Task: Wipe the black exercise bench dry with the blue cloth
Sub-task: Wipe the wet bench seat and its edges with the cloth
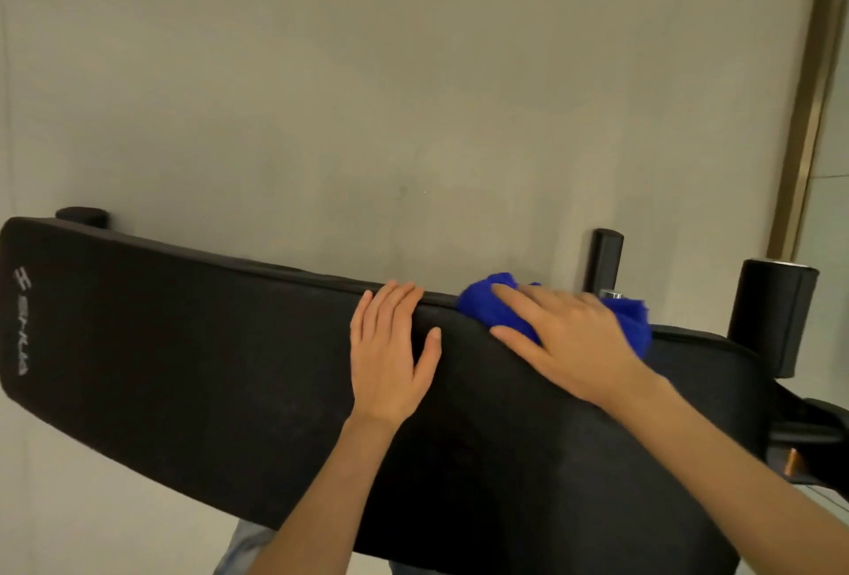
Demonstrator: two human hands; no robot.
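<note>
left hand (390, 354) flat on bench (183, 345), fingers (396, 304) straight | right hand (569, 340) fingers straight, pressing blue cloth (482, 310)

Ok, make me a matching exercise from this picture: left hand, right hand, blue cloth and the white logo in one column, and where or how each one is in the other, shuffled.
Column A
1. left hand
2. right hand
3. blue cloth
4. white logo

Column B
a. printed at the end of the bench on the picture's left
b. lies flat on the bare pad
c. presses down on the cloth
d. bunched at the far edge of the pad

Pairs: 1-b, 2-c, 3-d, 4-a
</note>
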